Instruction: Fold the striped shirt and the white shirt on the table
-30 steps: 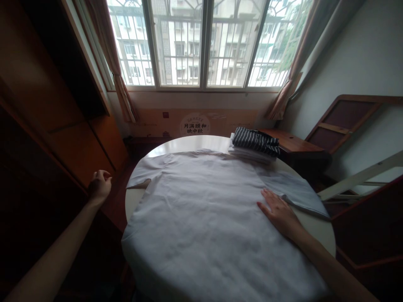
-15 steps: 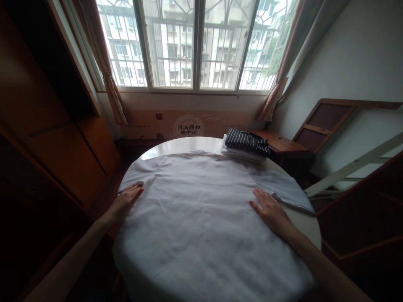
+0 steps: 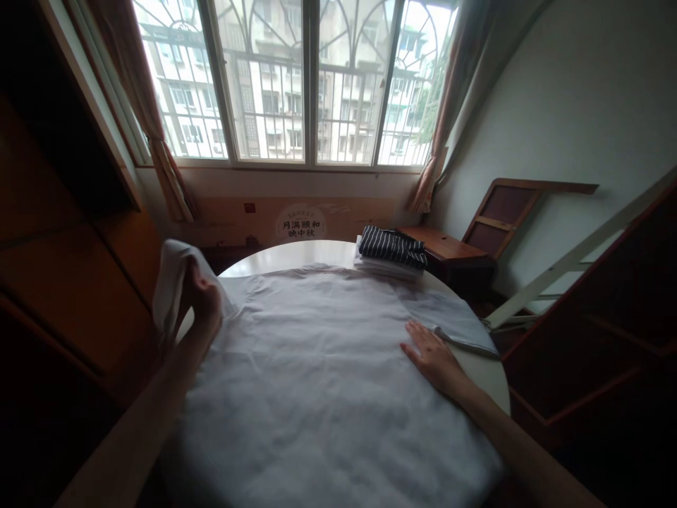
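A white shirt lies spread over the round table, its collar side toward the window and its lower part hanging over the near edge. My left hand is closed on the shirt's left sleeve and holds it up off the table, slightly blurred. On the right side of the shirt, my right hand rests flat with its fingers stretched out. The right sleeve lies out across the table beyond that hand.
The white round table shows at its far rim. Folded clothes, with a black striped garment on top, sit at its far right. A wooden cabinet and a pale ladder-like frame stand to the right.
My left hand has closed on the left sleeve and lifted it from the table. My right hand stays flat on the shirt. The whole view has shifted slightly.
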A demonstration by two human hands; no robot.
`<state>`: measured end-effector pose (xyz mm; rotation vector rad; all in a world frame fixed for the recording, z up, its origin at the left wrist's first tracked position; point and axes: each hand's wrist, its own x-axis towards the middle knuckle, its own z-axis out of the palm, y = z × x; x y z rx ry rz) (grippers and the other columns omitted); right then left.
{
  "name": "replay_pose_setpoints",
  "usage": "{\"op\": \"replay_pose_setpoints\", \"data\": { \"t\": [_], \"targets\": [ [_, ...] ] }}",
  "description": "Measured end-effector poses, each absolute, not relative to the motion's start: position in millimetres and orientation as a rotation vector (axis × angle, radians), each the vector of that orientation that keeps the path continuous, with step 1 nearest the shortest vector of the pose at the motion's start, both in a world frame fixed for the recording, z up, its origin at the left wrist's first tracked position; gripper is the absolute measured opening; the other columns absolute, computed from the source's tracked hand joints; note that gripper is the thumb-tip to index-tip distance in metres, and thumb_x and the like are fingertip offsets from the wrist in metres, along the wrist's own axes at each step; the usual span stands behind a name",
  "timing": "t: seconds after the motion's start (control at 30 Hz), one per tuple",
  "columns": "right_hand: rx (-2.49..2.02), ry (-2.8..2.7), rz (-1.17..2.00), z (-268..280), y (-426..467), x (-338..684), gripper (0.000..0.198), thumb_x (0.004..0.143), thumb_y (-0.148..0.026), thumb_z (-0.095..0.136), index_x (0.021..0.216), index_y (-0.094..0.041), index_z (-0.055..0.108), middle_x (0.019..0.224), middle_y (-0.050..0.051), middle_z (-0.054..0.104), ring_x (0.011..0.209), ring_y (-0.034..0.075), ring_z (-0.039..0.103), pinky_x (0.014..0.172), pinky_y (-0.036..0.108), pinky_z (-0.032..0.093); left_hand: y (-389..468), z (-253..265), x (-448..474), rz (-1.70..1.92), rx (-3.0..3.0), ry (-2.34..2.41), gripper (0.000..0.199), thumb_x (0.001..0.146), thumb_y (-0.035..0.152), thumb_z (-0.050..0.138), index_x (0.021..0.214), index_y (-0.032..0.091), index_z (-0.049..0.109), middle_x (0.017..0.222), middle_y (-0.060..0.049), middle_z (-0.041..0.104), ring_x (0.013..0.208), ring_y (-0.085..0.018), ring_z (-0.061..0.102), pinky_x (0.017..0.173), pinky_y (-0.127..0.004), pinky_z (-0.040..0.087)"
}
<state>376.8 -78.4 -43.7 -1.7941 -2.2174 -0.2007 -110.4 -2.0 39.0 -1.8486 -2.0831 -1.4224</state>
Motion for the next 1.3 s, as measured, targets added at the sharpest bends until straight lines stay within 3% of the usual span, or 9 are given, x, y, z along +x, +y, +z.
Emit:
{"op": "replay_pose_setpoints", "data": {
  "t": [0.1, 0.23, 0.4, 0.6, 0.83, 0.93, 1.07, 1.17, 1.3],
  "targets": [
    [-1.778, -2.219, -0.217, -45.1, -78.3, 377.2, 0.057, 0.088, -0.046, 0.026, 0.128, -0.010, 0.045, 0.136, 0.014, 0.042, 0.127, 0.024, 0.036, 0.103, 0.042, 0.030, -14.4, 37.7, -62.9, -1.096, -2.309, -1.685, 0.048, 0.070, 0.000, 0.032, 0.106, 0.015, 0.060, 0.110, -0.008, 0.063, 0.114, -0.021, 0.049, 0.101, -0.039, 0.036],
    [-1.753, -2.214, -0.241, -46.8, -76.6, 378.7, 0.055, 0.088, -0.046, 0.028, 0.128, -0.014, 0.046, 0.134, 0.013, 0.045, 0.127, 0.025, 0.037, 0.102, 0.044, 0.032, -35.3, 12.2, -40.9, -0.563, -2.816, -1.379, 0.050, 0.072, 0.009, 0.039, 0.118, 0.023, 0.054, 0.124, -0.004, 0.056, 0.119, -0.020, 0.047, 0.101, -0.038, 0.036],
    [-1.801, -2.214, -0.239, -51.4, -74.1, 380.9, 0.054, 0.087, -0.046, 0.030, 0.124, -0.013, 0.050, 0.131, 0.014, 0.048, 0.123, 0.027, 0.041, 0.100, 0.044, 0.035, -39.1, -16.6, -74.1, -0.570, -2.471, -1.697, 0.060, 0.072, 0.014, 0.045, 0.131, 0.019, 0.041, 0.139, -0.008, 0.040, 0.127, -0.024, 0.036, 0.103, -0.039, 0.033],
    [-1.824, -2.087, -0.116, -54.6, -72.6, 382.3, 0.057, 0.083, -0.051, 0.034, 0.118, -0.011, 0.054, 0.124, 0.017, 0.054, 0.119, 0.031, 0.045, 0.099, 0.049, 0.035, -38.1, -13.9, -94.2, -0.416, -2.351, -1.997, 0.069, 0.063, -0.001, 0.037, 0.128, 0.019, 0.046, 0.137, -0.008, 0.044, 0.124, -0.020, 0.042, 0.101, -0.032, 0.036],
    [-1.620, -1.377, 0.363, -41.9, -69.6, 390.8, 0.071, 0.080, -0.056, 0.042, 0.136, -0.014, 0.028, 0.126, 0.017, 0.052, 0.112, 0.025, 0.053, 0.091, 0.038, 0.046, -38.2, -23.5, -95.5, -0.607, -2.392, -2.004, 0.071, 0.059, -0.004, 0.033, 0.126, 0.015, 0.049, 0.136, -0.007, 0.044, 0.123, -0.020, 0.043, 0.102, -0.031, 0.036],
    [-1.537, -1.265, 0.432, -41.2, -66.9, 396.1, 0.067, 0.080, -0.054, 0.044, 0.136, -0.020, 0.029, 0.121, 0.013, 0.057, 0.107, 0.023, 0.057, 0.090, 0.037, 0.047, -38.5, -26.4, -96.1, -0.652, -2.360, -2.013, 0.071, 0.059, -0.004, 0.034, 0.125, 0.016, 0.050, 0.135, -0.007, 0.045, 0.123, -0.020, 0.043, 0.103, -0.032, 0.036],
    [-1.545, -1.280, 0.426, -40.0, -66.3, 396.8, 0.053, 0.076, -0.051, 0.051, 0.117, -0.018, 0.055, 0.119, 0.011, 0.059, 0.109, 0.027, 0.055, 0.092, 0.041, 0.045, -42.6, -24.5, -93.6, -0.607, -2.282, -2.035, 0.066, 0.062, -0.003, 0.035, 0.123, 0.014, 0.052, 0.133, -0.009, 0.047, 0.123, -0.021, 0.043, 0.103, -0.034, 0.036],
    [-1.505, -1.269, 0.359, -34.5, -71.9, 393.4, 0.044, 0.075, -0.049, 0.052, 0.103, -0.018, 0.064, 0.110, 0.011, 0.064, 0.104, 0.028, 0.057, 0.089, 0.043, 0.046, -45.2, -22.3, -92.3, -0.575, -2.215, -2.065, 0.063, 0.064, -0.003, 0.035, 0.122, 0.013, 0.052, 0.131, -0.010, 0.050, 0.122, -0.020, 0.045, 0.103, -0.033, 0.035],
    [-1.464, -1.119, 0.360, -24.6, -82.4, 389.8, 0.040, 0.076, -0.052, 0.048, 0.081, -0.015, 0.064, 0.075, 0.008, 0.068, 0.072, 0.023, 0.064, 0.067, 0.036, 0.052, -44.0, -23.1, -94.4, -0.630, -2.179, -2.144, 0.062, 0.065, -0.002, 0.034, 0.122, 0.013, 0.052, 0.127, -0.009, 0.054, 0.119, -0.019, 0.048, 0.102, -0.029, 0.036]
  ]
}}
